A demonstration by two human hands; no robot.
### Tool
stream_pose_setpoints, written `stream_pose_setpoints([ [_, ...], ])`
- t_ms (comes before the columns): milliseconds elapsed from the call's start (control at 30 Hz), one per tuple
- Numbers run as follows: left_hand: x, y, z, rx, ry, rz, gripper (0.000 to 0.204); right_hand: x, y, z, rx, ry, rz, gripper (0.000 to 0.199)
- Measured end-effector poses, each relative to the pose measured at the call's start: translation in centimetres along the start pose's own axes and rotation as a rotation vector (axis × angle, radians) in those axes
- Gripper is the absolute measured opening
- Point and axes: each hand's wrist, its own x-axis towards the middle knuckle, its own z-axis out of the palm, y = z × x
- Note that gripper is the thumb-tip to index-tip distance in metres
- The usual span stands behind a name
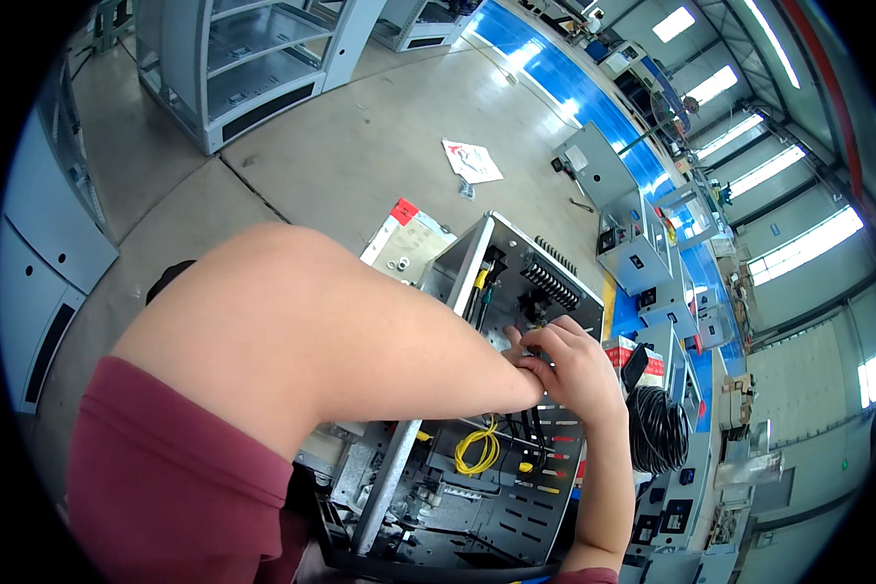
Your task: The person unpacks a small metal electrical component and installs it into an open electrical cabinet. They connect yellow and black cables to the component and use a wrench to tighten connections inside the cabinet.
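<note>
My left arm reaches across into an open grey metal cabinet [499,234] that holds wiring. My left hand [512,343] is mostly covered by my other hand and the cabinet parts, so its fingers cannot be made out. Over it, close by the left wrist, my right hand [582,375] is bent with its fingers curled together; whatever they grip is hidden. Just beyond the hands sits a row of black ribbed parts [552,284]. A yellow cable coil [477,453] hangs nearer me, beside black cables and several red and yellow tipped wires by a slotted panel [521,521].
A coil of black cable [658,430] lies right of the cabinet, by a red and white box [652,362]. Left of it is a board with loose rings [399,261]. A white printed bag [472,161] lies on the floor. Grey cabinet frames [209,88] stand at the far left.
</note>
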Motion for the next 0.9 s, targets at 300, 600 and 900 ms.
stream_pose_setpoints([
  [300,1.3,0.2,-0.2,0.022,-0.048,-0.049,0.096,-1.1,2.3,1.2,-0.095,0.456,0.278,0.022],
  [600,7.0,-1.6,3.9,0.047,0.047,-0.189,0.103,0.9,2.7,1.5,0.252,0.575,0.677,0.031],
  [900,-0.6,1.4,-1.4,0.046,-0.001,-0.060,0.105,1.6,3.1,1.6,0.293,0.574,0.732,0.033],
])
